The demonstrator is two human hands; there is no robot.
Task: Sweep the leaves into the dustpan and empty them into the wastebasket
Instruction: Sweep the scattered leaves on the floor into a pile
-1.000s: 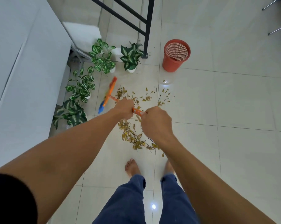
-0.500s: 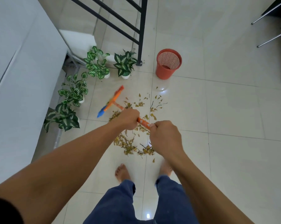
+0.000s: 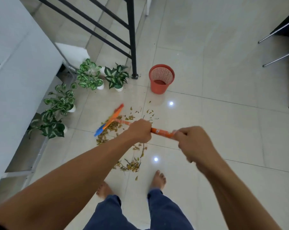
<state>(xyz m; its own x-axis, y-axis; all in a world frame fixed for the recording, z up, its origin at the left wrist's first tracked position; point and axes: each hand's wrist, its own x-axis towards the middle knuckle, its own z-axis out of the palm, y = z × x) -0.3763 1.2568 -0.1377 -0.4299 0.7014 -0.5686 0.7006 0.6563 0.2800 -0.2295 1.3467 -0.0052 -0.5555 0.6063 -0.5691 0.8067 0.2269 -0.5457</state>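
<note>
Both my hands grip the orange handle of a broom (image 3: 162,132). My left hand (image 3: 138,131) holds it lower down and my right hand (image 3: 192,143) holds it near the top. The broom's orange and blue head (image 3: 109,121) lies blurred on the tiled floor, left of a scatter of dry yellow-brown leaves (image 3: 132,165) in front of my bare feet. More leaves (image 3: 107,130) lie under and beside the head. An orange mesh wastebasket (image 3: 161,78) stands upright beyond the leaves. No dustpan is in view.
Several potted green plants (image 3: 89,77) line the floor at the left beside a white cabinet (image 3: 16,72). A black metal railing post (image 3: 133,47) stands left of the wastebasket. Chair legs (image 3: 280,47) show at the right edge.
The broom head has swept a little toward me and the right over the leaves. My hands have spread further apart on the handle, and the view has tilted so the wastebasket appears more central.
</note>
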